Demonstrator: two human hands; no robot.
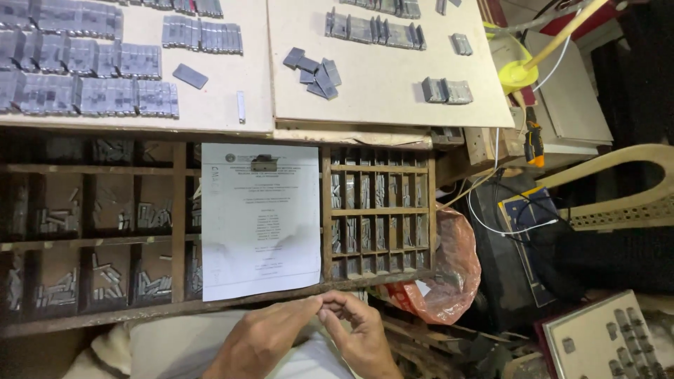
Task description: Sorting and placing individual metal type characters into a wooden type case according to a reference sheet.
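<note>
Both hands meet fingertip to fingertip: my left hand (263,344) and right hand (361,337) pinch something too small to tell. Just ahead lies the white printed paper sheet (260,217) on the wooden compartmented type tray (179,224).

Printed sheet (260,221) over type case (91,210); orange bag (449,267).

One printed sheet (260,221), two boards (382,77), two hands (309,340).

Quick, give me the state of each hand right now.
Left hand: fingers curled, fingertips meeting the right's; anything pinched is too small to tell.
Right hand: fingers bent, tips at the left's; contents cannot be told.
</note>
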